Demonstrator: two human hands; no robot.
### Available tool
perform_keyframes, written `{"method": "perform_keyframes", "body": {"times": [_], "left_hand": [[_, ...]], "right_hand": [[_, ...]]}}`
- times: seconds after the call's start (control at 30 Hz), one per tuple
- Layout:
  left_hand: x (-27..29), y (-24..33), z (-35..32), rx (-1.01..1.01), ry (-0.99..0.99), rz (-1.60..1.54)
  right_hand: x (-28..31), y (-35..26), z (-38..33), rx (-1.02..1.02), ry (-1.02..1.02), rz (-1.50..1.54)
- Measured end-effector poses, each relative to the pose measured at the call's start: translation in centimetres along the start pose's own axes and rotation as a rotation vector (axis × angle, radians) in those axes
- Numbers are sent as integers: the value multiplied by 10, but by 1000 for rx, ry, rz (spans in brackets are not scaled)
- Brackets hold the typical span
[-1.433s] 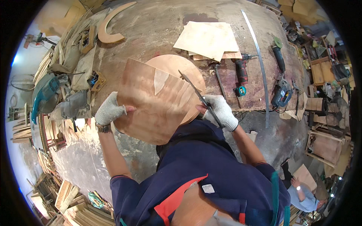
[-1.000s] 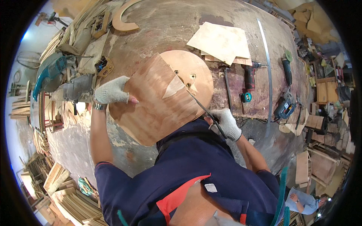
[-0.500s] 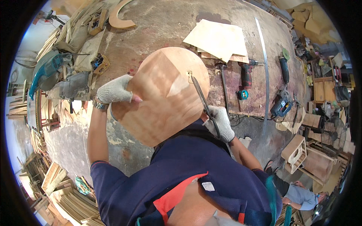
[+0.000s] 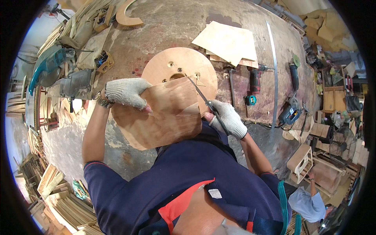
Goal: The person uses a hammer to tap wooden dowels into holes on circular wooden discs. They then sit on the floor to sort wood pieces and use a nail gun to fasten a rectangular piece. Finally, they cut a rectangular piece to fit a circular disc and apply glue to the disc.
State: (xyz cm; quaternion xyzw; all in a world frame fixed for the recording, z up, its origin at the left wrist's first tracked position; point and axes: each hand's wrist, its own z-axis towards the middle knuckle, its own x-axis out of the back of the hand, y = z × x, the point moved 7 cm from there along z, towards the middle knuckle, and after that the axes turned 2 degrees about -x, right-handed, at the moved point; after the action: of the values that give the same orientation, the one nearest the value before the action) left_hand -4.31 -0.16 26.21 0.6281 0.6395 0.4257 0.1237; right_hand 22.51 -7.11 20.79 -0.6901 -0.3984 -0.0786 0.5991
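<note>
Plywood sheet in left hand, dark tool in right

Left hand [image 4: 127, 92], in a white knit glove: closed over the upper left edge of a thin plywood sheet [image 4: 164, 113], bare thumb tip laid on the upper face. Right hand [image 4: 227, 117], gloved likewise: fingers wrapped round a long, narrow dark tool [image 4: 201, 93], its slim end angled up and left along the sheet's right edge. Whether tool and sheet touch: cannot tell. Tool type (shears or other): cannot tell.

Sheet position: in front of the torso, overhanging the near edge of the workbench [image 4: 168, 35]; lower left outline curved. Its upper part overlaps, in view, a round wooden disc [image 4: 190, 58] with several small holes and a larger, partly covered central one.

Bench, right of disc: pale plywood offcuts [image 4: 227, 39], overlapping; cordless drill [image 4: 254, 80]; teal tape measure [image 4: 250, 100] just below the drill; metal straightedge [image 4: 271, 66]; angle grinder [image 4: 294, 74]. Far left: curved wooden piece [image 4: 127, 20].
</note>
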Motion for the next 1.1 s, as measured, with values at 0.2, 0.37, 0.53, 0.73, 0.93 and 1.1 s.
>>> {"method": "perform_keyframes", "body": {"times": [0.2, 0.37, 0.53, 0.73, 0.93, 1.1], "left_hand": [[-1, -5, 7, -95, -15, -18], [1, 1, 6, -130, 22, -43], [28, 31, -2, 19, 241, 299], [26, 28, -2, -160, 253, -93], [32, 32, 9, -202, 192, 202], [42, 53, -1, -197, 231, 194]], "right_hand": [[-2, -2, 10, -31, -12, 16], [3, 1, 9, -42, -32, -71], [14, 23, 5, 63, 39, 14], [13, 16, 7, 12, -4, -66], [30, -2, 18, -43, 93, -147], [38, -9, 12, 160, 47, -253]]}}
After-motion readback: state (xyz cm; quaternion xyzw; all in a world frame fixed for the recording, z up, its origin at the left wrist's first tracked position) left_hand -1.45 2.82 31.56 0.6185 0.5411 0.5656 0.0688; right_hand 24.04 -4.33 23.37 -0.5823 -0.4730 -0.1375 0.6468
